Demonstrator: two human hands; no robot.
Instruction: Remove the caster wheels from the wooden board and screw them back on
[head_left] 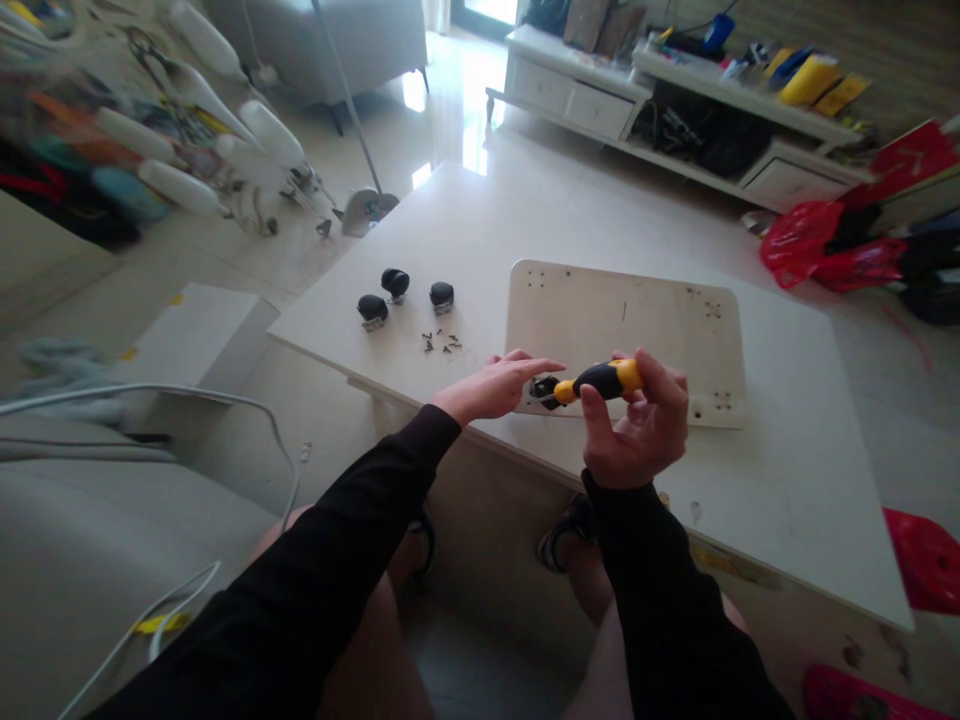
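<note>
My right hand (636, 425) is wrapped around a yellow-and-black screwdriver (600, 381), which points left and lies nearly level. Its front end reaches a black caster wheel (545, 390) at the near left corner of a pale rounded board (622, 325). Beside that caster is my left hand (495, 388), with its fingers stretched out over the wheel; its thumb is hidden. The screwdriver's tip cannot be made out against the caster. Groups of small holes show at the board's other corners.
Three loose casters (442, 296) and several small screws (441, 342) lie left of the board on the white table (795, 480). A white box (199, 335) stands on the floor at left. Cables (277, 440) loop beside my left arm. A low cabinet (570, 90) stands beyond the table.
</note>
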